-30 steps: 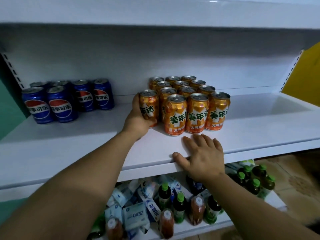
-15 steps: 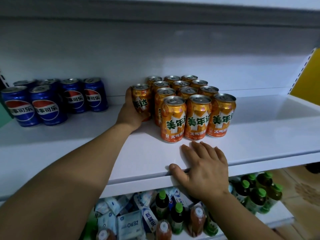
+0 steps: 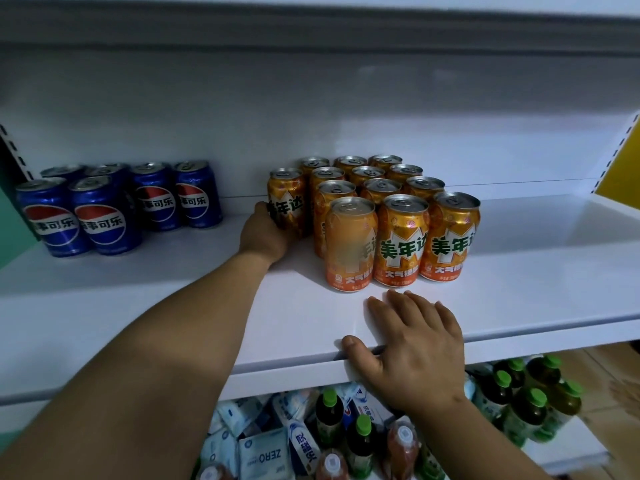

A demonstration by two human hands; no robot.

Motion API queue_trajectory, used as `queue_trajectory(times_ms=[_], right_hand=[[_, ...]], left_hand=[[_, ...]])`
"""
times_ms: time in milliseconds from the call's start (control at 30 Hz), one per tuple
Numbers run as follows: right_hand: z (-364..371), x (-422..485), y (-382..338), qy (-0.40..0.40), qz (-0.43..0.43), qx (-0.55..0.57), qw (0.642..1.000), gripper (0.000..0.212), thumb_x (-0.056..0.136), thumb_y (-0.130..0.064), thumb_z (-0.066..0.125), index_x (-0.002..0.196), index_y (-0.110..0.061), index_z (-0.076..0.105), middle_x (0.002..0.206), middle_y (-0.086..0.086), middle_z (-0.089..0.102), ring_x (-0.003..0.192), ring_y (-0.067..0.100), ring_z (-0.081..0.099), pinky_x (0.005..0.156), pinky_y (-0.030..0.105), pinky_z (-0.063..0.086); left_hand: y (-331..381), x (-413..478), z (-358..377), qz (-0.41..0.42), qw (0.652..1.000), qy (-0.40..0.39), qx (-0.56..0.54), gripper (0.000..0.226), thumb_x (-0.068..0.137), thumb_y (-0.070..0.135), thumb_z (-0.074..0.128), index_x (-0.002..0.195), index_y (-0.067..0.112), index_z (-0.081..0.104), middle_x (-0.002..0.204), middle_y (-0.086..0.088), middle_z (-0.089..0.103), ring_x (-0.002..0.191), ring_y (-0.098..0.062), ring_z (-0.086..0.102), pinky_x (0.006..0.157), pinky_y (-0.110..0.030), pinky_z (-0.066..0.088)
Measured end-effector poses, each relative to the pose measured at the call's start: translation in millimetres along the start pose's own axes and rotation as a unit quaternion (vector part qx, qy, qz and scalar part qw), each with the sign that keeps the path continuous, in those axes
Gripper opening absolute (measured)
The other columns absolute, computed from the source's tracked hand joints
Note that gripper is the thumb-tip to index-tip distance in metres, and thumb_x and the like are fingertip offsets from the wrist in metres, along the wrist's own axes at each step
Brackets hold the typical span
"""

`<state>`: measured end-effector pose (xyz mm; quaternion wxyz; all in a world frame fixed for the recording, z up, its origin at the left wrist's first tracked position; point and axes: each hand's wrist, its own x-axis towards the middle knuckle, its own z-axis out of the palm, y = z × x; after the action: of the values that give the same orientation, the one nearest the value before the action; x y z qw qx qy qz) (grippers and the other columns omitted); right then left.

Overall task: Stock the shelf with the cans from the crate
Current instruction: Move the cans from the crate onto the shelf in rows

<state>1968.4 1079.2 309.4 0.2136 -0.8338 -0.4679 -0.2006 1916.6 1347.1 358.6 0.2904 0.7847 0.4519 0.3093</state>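
Over the last second the left hand point(image 3: 265, 233), fingers wrapped round one orange can point(image 3: 286, 199), has slid it deeper along the shelf point(image 3: 173, 306), from the front row to the left flank of the orange block point(image 3: 401, 237), beside its rear rows. The right hand point(image 3: 412, 344) stays spread flat on the shelf's front edge. That can looks nearly placed; the crate is out of view.

We see a white shelf point(image 3: 519, 289) carrying orange cans point(image 3: 400, 240) with green lettering edged in white near its middle, and blue cans point(image 3: 104, 220) with a red, white and blue roundel toward its left edge. Below its front edge we make out dark bottles point(image 3: 329, 422) with green caps, and a yellow panel point(image 3: 623, 168) at its right end.
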Motion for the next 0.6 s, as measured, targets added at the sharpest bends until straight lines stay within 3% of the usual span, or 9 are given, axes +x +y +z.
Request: queue_trajectory(times_ms=[600], right_hand=[[5.0, -0.2, 3.5, 0.032, -0.016, -0.005, 0.999, 0.07, 0.077, -0.072, 0.039, 0.106, -0.019, 0.074, 0.112, 0.008, 0.07, 0.108, 0.032, 0.064, 0.094, 0.055, 0.046]], left_hand=[[-0.6, 44.1, 12.0, -0.057, 0.996, 0.027, 0.07, 0.067, 0.083, 0.052, 0.062, 0.129, 0.009, 0.042, 0.131, -0.018, 0.053, 0.119, -0.037, 0.051, 0.095, -0.041, 0.042]])
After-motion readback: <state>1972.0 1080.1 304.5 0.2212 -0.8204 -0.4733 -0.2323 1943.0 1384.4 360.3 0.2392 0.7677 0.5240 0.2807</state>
